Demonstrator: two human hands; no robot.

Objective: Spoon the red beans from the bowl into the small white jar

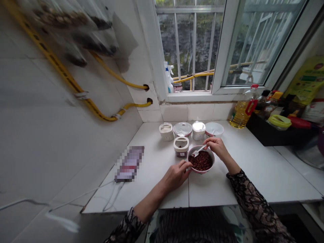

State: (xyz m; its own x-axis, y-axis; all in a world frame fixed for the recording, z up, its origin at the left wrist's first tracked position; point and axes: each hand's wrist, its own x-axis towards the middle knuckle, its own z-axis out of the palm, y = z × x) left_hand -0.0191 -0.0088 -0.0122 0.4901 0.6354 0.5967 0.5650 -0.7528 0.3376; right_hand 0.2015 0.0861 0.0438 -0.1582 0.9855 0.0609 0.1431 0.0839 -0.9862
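A small pink bowl (209,167) full of dark red bits stands on the white tiled counter (253,175). My left hand (177,173) rests against the bowl's left rim, fingers curled on it. My right hand (216,146) grips the handle of a small white spoon (198,151) whose tip sits over the bowl's contents. Just behind the bowl is a small white jar (181,146) with an open flip lid.
Behind stand two white jars (166,131) (198,130), a clear lid (182,129) and a white bowl (214,129). An oil bottle (242,113) and a black tray of bottles (275,133) sit at right. A flat packet (129,163) and a white cable (76,197) lie left.
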